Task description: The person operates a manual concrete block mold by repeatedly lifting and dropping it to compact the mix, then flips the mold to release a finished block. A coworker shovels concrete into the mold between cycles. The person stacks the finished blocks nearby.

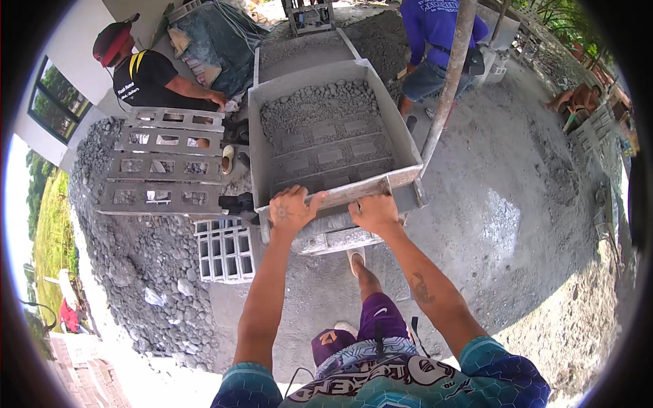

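- Well, the grey open-topped box (260, 139) sits at the upper centre of the frame, right in front of me.
- Inside it, coarse gravelly mix (313, 105) is heaped along the far wall, thinning toward me.
- Nearer the middle of its floor, paler rectangular patches show in rows through the grey mix.
- My left hand (290, 208) is curled closed on the box's near rim, thumb stretched out to the right; its fingertips are hidden.
- My right hand (376, 212) is also folded closed at that rim, right of centre; I cannot tell how far its fingers wrap round.
- Behind the box, top centre, a shallow tray (256, 66) holds more grey material.
- Left of centre, hollow blocks (163, 165) lie in a row, stones showing through some of their openings.
- Below them, left of my left forearm, stands a grid of open-celled blocks (226, 256).
- Loose gravel (139, 272) spreads across the lower left.
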`<state>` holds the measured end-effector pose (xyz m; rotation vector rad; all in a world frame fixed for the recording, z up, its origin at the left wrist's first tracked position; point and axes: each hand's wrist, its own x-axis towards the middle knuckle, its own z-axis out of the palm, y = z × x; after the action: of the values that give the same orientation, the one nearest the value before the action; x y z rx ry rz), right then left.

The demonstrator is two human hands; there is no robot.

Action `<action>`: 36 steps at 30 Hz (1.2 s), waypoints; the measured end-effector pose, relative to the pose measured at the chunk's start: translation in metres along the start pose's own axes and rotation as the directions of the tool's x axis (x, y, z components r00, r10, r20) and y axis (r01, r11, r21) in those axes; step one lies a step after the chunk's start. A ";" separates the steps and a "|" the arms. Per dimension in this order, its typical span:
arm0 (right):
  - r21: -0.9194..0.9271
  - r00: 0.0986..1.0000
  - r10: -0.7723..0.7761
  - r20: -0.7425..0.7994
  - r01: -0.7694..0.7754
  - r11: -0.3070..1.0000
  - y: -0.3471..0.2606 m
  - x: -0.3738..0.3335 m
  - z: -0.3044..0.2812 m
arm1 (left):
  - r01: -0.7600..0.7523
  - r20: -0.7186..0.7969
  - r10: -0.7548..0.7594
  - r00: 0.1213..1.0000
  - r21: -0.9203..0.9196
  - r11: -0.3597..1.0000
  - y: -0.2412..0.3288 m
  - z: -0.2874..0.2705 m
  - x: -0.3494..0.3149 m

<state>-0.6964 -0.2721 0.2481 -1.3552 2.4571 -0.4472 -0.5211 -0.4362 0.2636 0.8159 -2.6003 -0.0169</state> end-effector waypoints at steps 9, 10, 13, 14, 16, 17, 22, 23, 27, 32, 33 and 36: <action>-0.063 0.963 -0.128 -0.236 0.117 0.991 0.010 -0.072 0.017 | -0.102 -0.216 0.083 0.973 -0.075 0.992 0.031 -0.021 -0.058; -0.056 0.964 -0.116 -0.241 0.106 0.993 0.011 -0.053 0.014 | -0.124 -0.238 0.103 0.966 -0.076 0.989 0.027 -0.016 -0.041; -0.074 0.955 -0.130 -0.268 0.114 0.991 0.012 -0.036 0.023 | -0.091 -0.184 0.074 0.980 -0.084 0.992 0.016 -0.004 -0.031; -0.074 0.957 -0.136 -0.255 0.121 0.990 0.011 -0.034 0.026 | -0.094 -0.165 0.079 0.983 -0.087 0.992 0.010 -0.002 -0.034; -0.002 0.947 -0.127 -0.295 0.132 0.991 0.010 -0.054 0.032 | -0.087 -0.163 0.070 0.984 -0.095 0.992 0.009 -0.001 -0.049; -0.023 0.931 -0.160 -0.329 0.161 0.987 0.010 -0.058 0.034 | -0.094 -0.174 0.076 0.982 -0.098 0.991 0.010 -0.001 -0.051; -0.099 0.882 -0.256 -0.394 0.236 0.967 0.020 -0.016 0.028 | -0.079 -0.118 0.067 0.991 -0.100 0.992 0.006 0.008 -0.008; -0.079 0.873 -0.267 -0.407 0.258 0.963 0.016 0.004 0.026 | -0.065 -0.108 0.054 0.993 -0.095 0.993 -0.006 0.013 0.013; -0.172 0.853 -0.311 -0.419 0.262 0.950 0.022 0.158 0.018 | -0.076 -0.212 0.065 0.975 -0.042 0.996 -0.063 0.068 0.140; -0.166 0.874 -0.258 -0.412 0.206 0.964 0.002 0.312 -0.006 | -0.085 -0.283 0.081 0.956 -0.002 0.996 -0.131 0.112 0.270; -0.166 0.877 -0.259 -0.404 0.208 0.964 0.011 0.322 -0.006 | -0.072 -0.259 0.064 0.964 -0.020 0.997 -0.129 0.119 0.280; -0.151 0.929 -0.219 -0.300 0.180 0.972 0.026 0.309 -0.011 | -0.038 -0.152 0.029 0.988 -0.061 0.997 -0.110 0.113 0.264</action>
<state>-0.8783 -0.5207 0.2138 -1.7130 2.6436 -0.6137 -0.7013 -0.6843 0.2461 0.7219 -2.4575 -0.0277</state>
